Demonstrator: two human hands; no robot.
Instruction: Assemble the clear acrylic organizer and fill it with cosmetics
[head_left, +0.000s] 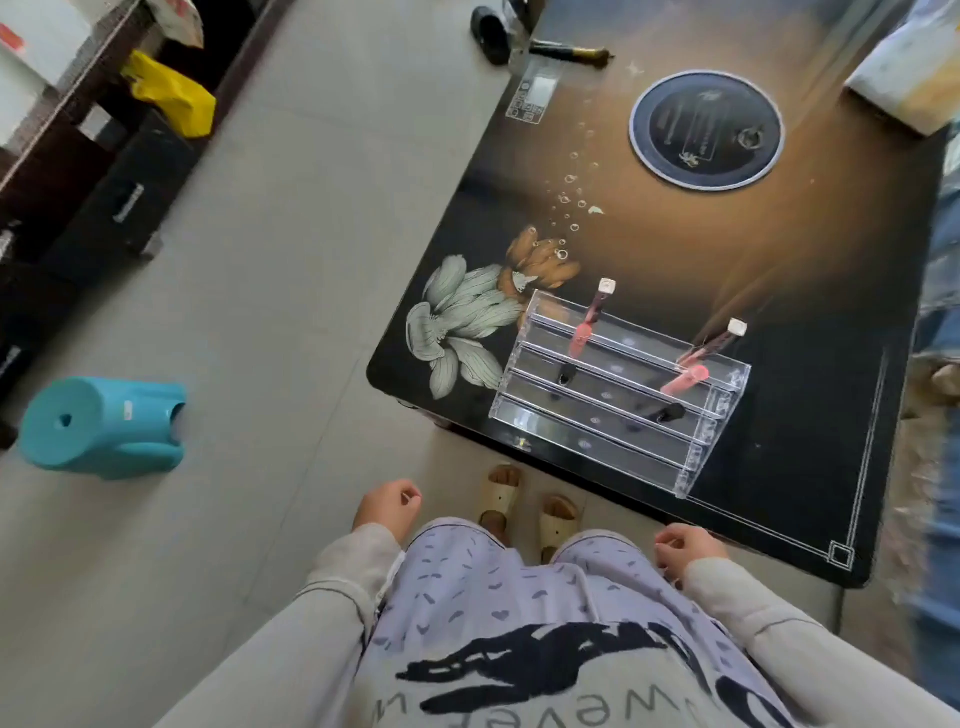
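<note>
Clear acrylic organizer (571, 436) noted on the table (779, 291), ahead of both hands. Its long axis is laid crosswise, with the right end angled nearer. Right hand (685, 545) is judged closer, directly behind that end; left hand (387, 506) is offset leftward. Both are loosely curled, nothing held. Two pink tubes (587, 325) are stood in the rearmost row. Shirt lettering (519, 706) is inverted and cut off; table label (535, 96) unreadable.

tubes (592, 325) stand in organizer (618, 397).
</note>
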